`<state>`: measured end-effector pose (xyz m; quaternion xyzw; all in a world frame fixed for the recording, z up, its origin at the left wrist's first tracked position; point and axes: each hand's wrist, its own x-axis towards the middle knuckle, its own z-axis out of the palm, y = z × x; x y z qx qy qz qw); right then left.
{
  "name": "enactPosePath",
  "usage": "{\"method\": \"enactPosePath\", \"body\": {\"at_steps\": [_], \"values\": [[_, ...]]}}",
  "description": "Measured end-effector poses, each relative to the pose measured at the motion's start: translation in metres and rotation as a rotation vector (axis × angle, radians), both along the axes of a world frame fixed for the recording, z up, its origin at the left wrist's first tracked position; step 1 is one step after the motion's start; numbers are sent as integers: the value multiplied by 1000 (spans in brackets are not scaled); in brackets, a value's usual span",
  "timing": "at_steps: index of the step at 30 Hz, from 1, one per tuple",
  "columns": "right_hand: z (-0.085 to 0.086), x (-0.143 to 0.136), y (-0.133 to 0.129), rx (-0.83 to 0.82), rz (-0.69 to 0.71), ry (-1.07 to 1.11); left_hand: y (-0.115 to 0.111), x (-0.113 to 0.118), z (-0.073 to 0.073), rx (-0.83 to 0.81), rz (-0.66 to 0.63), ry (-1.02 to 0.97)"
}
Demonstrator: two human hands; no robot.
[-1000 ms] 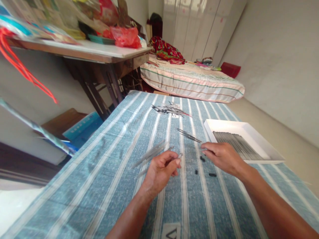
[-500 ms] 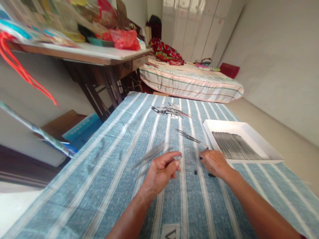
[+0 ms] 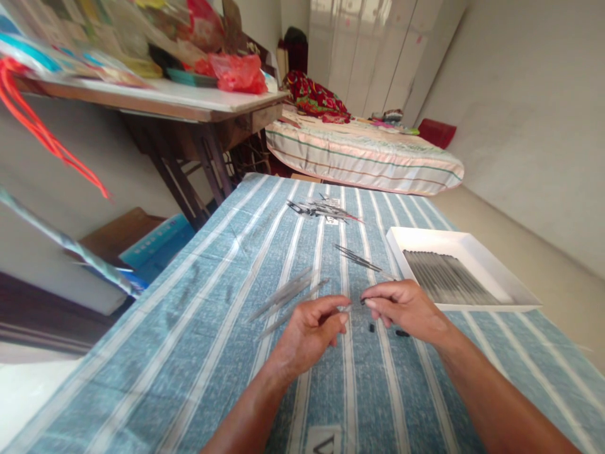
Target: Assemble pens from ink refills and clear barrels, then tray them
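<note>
Maybe trouble first with the grey sticks [image 3: 281, 294], flat on the striped bench [image 3: 203, 328]: easy to roll with a bump from the left hand [image 3: 307, 329]. Thumb and finger just a bit apart there; too hard to tell whether holding anything. Next, a tiny black bit [image 3: 363, 301], pinched in the right hand [image 3: 409, 309]; easy to drop with a weak squeeze. Near that palm, two loose black bits [image 3: 372, 328], easy to knock away.

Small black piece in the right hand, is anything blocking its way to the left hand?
Nothing visible: just an open gap separates the black piece from the left hand. Other black pieces lie on the cloth, outside that gap.
</note>
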<state>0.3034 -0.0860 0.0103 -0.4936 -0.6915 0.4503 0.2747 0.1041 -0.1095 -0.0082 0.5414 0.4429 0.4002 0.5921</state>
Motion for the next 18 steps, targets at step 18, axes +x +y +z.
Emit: {"method": "enactPosePath", "body": {"at_steps": [18], "values": [[7,-11,-1,-18,105,-27,-1,0,3,12,-78,53]]}}
